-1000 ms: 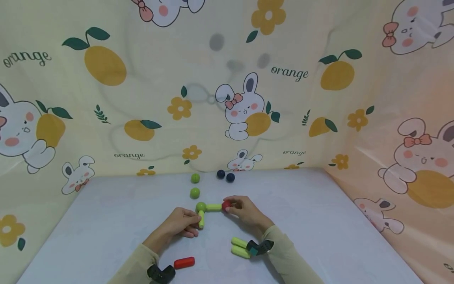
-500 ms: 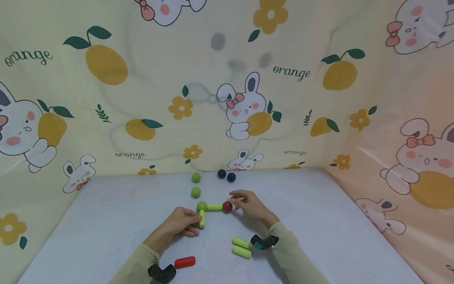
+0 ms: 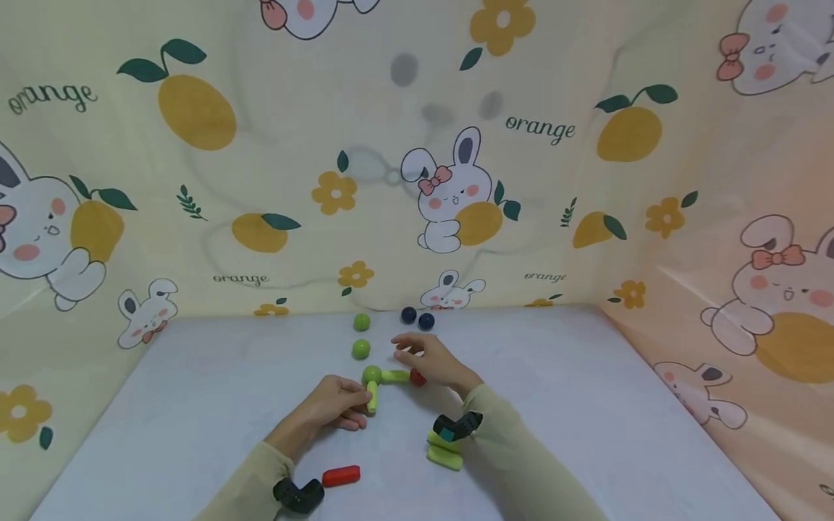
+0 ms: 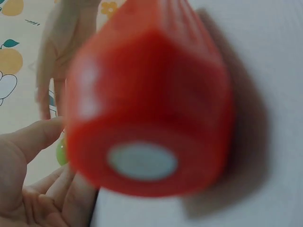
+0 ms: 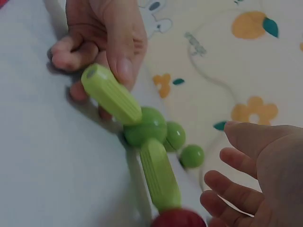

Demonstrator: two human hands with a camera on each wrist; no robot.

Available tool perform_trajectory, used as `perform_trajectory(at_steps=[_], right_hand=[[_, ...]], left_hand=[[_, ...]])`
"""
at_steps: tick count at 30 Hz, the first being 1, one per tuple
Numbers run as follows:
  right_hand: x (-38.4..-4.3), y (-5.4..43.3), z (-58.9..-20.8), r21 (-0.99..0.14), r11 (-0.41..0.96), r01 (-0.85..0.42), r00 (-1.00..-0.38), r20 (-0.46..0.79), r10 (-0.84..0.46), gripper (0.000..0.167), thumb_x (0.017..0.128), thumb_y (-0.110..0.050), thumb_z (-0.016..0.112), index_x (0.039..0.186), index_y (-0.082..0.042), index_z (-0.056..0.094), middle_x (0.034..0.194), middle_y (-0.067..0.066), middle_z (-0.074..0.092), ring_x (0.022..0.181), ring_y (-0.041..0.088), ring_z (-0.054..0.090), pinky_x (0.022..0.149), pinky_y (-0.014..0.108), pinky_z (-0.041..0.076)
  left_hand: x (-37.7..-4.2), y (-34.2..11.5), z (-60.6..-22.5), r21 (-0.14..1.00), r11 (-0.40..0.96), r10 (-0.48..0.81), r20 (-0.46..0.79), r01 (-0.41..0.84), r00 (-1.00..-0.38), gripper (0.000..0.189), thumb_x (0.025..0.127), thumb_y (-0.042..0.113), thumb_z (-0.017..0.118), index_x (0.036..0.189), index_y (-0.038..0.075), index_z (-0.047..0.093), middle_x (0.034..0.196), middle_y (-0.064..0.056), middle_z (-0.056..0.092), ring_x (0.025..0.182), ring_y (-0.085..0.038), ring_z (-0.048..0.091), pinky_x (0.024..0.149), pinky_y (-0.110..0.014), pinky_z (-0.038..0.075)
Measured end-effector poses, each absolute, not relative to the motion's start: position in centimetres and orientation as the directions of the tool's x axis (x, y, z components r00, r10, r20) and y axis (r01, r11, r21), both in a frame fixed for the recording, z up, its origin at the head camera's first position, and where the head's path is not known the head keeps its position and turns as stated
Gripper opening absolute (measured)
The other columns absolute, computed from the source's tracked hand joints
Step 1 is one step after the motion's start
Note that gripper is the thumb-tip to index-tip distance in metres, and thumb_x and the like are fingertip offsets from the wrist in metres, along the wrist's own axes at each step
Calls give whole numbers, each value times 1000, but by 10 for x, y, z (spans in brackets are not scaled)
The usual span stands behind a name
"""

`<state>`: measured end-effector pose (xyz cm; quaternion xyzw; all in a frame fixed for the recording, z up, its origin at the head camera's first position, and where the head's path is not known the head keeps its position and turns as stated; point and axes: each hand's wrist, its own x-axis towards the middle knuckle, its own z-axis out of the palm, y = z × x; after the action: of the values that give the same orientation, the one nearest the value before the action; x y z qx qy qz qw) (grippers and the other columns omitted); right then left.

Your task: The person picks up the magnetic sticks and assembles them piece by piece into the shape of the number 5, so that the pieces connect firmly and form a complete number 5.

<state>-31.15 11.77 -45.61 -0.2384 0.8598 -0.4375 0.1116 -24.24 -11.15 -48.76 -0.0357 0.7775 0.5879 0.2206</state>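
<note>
My left hand (image 3: 335, 401) pinches a yellow-green ribbed rod (image 5: 111, 92) between thumb and fingers. This rod joins a green ball (image 3: 372, 374), from which a second yellow-green rod (image 3: 395, 376) runs right to a red ball (image 3: 418, 378). In the head view my right hand (image 3: 435, 359) hovers over the red ball's end, partly covering it, fingers loosely extended and holding nothing. Two loose green balls, one nearer (image 3: 361, 349) and one farther (image 3: 361, 322), lie left of its fingertips. The right wrist view shows that hand's fingers (image 5: 236, 189) apart from the joined pieces.
Two dark blue balls (image 3: 426, 321) lie at the table's back edge. A red rod (image 3: 342, 475) lies by the left wrist and looms large in the left wrist view. Two yellow-green rods (image 3: 444, 457) lie under the right wrist camera. A printed curtain (image 3: 293, 181) stands behind.
My right hand has let go of the red ball, drawn back slightly, then moved left and farther over the table. The left hand keeps its pinch on the rod.
</note>
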Motion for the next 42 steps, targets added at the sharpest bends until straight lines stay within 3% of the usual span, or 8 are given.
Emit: perform_trajectory(at_steps=[6, 17, 24, 32, 42], right_hand=[[-312, 92, -453, -793, 503, -343, -842, 22, -539, 38, 102, -24, 58, 135, -5, 61, 133, 14, 66, 115, 27, 61, 100, 44, 48], [-321, 53, -463, -818, 526, -232, -861, -79, -502, 43, 102, -25, 59, 143, -13, 54, 143, 14, 56, 126, 31, 56, 104, 47, 48], [-327, 43, -470, -770, 559, -307, -849, -44, -526, 46, 102, -17, 59, 146, -7, 50, 148, 18, 52, 129, 35, 55, 109, 50, 46], [-325, 32, -463, -719, 604, -345, -848, -37, -529, 41, 101, -8, 58, 141, -5, 55, 137, 15, 56, 111, 23, 54, 103, 44, 47], [-323, 34, -465, -736, 613, -287, -878, -54, -476, 32, 100, -5, 58, 131, -9, 62, 135, 12, 60, 119, 27, 57, 107, 47, 47]], left_hand=[[-244, -113, -487, 903, 294, 225, -383, -313, -896, 40, 98, 25, 67, 125, -5, 65, 88, -8, 77, 67, -13, 73, 63, -28, 60], [-243, -115, -486, 902, 285, 231, -394, -325, -890, 41, 97, 27, 68, 124, -3, 66, 85, -7, 76, 66, -14, 73, 64, -27, 60], [-243, -116, -487, 906, 281, 248, -386, -315, -888, 40, 97, 29, 68, 122, -3, 67, 84, -7, 76, 66, -13, 73, 64, -27, 60], [-243, -121, -482, 915, 276, 316, -377, -296, -871, 40, 99, 29, 65, 122, -3, 67, 87, -7, 77, 70, -13, 73, 67, -27, 61], [-247, -130, -484, 923, 215, 415, -382, -319, -826, 46, 103, 32, 58, 128, -7, 62, 91, -6, 77, 75, -10, 73, 70, -26, 61]])
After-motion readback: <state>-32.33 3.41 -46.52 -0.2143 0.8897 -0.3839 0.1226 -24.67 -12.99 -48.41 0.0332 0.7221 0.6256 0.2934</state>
